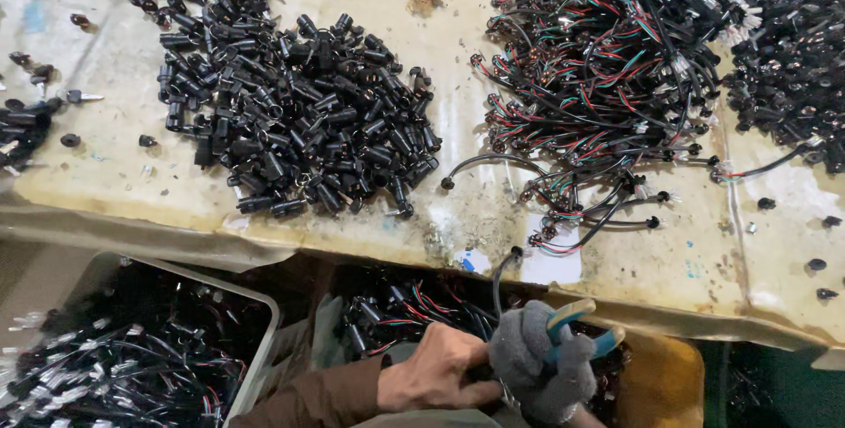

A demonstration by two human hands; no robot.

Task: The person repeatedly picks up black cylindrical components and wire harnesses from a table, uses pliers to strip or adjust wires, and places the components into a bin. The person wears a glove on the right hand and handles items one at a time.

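Item: you are gripping blue-handled pliers (581, 327) in your gloved right hand (541, 366), bare left hand (440, 375) fingers closing on a black cable (499, 283) just below the table (352, 234) edge; be keeping it taut.

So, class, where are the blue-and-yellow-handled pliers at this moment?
In the head view, the pliers are at the bottom centre-right, gripped in the grey-gloved right hand, beside the bare left hand and just below the worn table edge.

My stained cream worktable (123, 177), heap of black plastic connector housings (299, 111) at my left, tangle of red-green-black wire leads (598, 67) right, stray caps (819, 264).
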